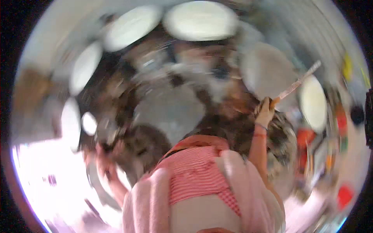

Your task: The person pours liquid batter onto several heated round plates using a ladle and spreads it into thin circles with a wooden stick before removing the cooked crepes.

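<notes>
My right hand (265,112) is closed around the orange-brown handle of a long, narrow flat tool (297,84). Its pale, mottled length points up and away to the right, over a large greyish round shape (268,72). Motion hides whether the tool touches anything. At the lower left, my left hand (107,159) is smeared, so its fingers cannot be read. It is near a round, pale, bowl-like thing (123,180), and I cannot tell whether they touch. Between my hands lies a grey round surface (171,110).
Several white oval discs (201,20) curve around the far side and left. Another white disc (313,103) is on the right. Cluttered dark ground surrounds the middle. A red thing (305,139) and a red round one (345,196) are at the right, with bright light at lower left.
</notes>
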A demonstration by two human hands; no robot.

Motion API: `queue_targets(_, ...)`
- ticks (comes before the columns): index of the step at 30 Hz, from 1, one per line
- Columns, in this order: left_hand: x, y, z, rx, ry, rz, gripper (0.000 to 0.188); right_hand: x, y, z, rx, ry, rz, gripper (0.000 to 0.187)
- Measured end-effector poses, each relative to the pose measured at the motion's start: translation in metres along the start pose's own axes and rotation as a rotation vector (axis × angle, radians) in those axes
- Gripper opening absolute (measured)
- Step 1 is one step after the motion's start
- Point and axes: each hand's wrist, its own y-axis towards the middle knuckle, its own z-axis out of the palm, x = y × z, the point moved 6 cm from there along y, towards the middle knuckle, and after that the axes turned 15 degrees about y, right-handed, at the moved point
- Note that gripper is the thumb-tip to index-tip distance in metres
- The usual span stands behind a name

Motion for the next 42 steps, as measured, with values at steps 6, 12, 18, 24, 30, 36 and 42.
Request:
queue_targets(6,-0.259,-0.156,-0.124,-0.010,-0.355,0.466,0.044,-0.213,-0.420,0.219,1.399,-1.175,0.004,0.048)
queue_targets(12,-0.334,-0.343,-0.157,-0.384,0.240,0.858,0.044,-0.303,-0.738,0.248,2.505,-0.686,0.144,0.060)
queue_targets(18,-0.356,-0.401,-0.325,-1.280,0.995,0.384,0.036,-0.402,-0.852,0.257,1.581,-1.505,1.394,0.056)
queue_targets(24,-0.410,-0.372,-0.530,-1.528,1.419,0.042,0.037,-0.430,-0.897,0.240,1.945,-1.881,1.133,0.056)
queue_targets(30,-0.446,-0.359,-0.520,-1.378,1.203,-0.148,0.035,-0.436,-0.930,0.232,2.547,-1.583,0.608,0.052)
queue_targets(36,-0.381,-0.295,-0.471,-0.904,0.243,0.272,0.027,-0.451,-0.839,0.212,2.772,-1.427,-0.077,0.045)
queue_targets(42,-0.333,-0.288,-0.297,-0.723,0.166,0.487,0.020,-0.329,-0.823,0.254,2.819,-0.920,-0.488,0.041)
